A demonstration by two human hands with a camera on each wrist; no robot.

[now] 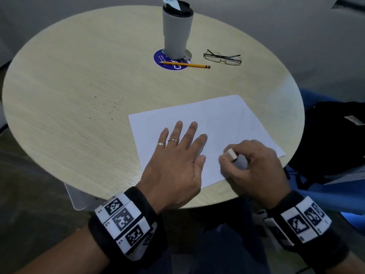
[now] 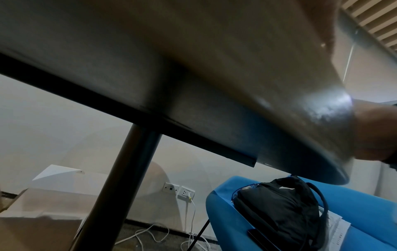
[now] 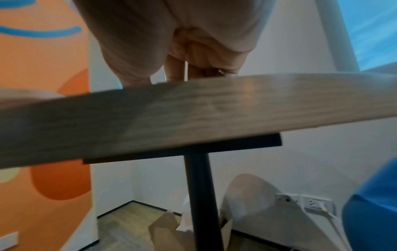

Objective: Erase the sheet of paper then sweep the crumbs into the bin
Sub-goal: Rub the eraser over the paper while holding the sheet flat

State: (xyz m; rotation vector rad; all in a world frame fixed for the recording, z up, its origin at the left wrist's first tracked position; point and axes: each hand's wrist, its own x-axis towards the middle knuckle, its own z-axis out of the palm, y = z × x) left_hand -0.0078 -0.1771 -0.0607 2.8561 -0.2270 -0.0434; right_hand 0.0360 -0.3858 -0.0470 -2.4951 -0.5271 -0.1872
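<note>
The sheet of paper (image 1: 207, 123) is lying flat on the round tabletop (image 1: 79, 95), toward the near right part of it, with its near edge close to the rim. It is looking thin, light and limp, so in my judgement it is going to slide or buckle under any sideways rubbing unless it is being pinned; the sensible place to hold it is flat from above, close beside the spot being rubbed, not by an edge or corner, which would crease. The left hand (image 1: 173, 161) is doing just that: it is lying palm down with its fingers straight and spread, pressing on the near left part of the sheet, with the heel of the hand reaching over the sheet's near edge onto the bare wood. The right hand (image 1: 254, 171) is resting just to the right of it, on the sheet's near right part, fingers curled and pinching a small pale eraser (image 1: 231, 154) between thumb and fingertips; the block is looking firm and slightly grippy, and it is being held by its sides with one end poking up. Whether its lower end is touching the paper is hidden by the fingers. Only faint marks are showing on the sheet beyond the two hands. Dark crumbs (image 1: 110, 104) are lying scattered on the tabletop well to the left of the sheet, apart from both hands; they are looking tiny and loose, likely to scatter if brushed hard. No bin can be clearly made out.
</note>
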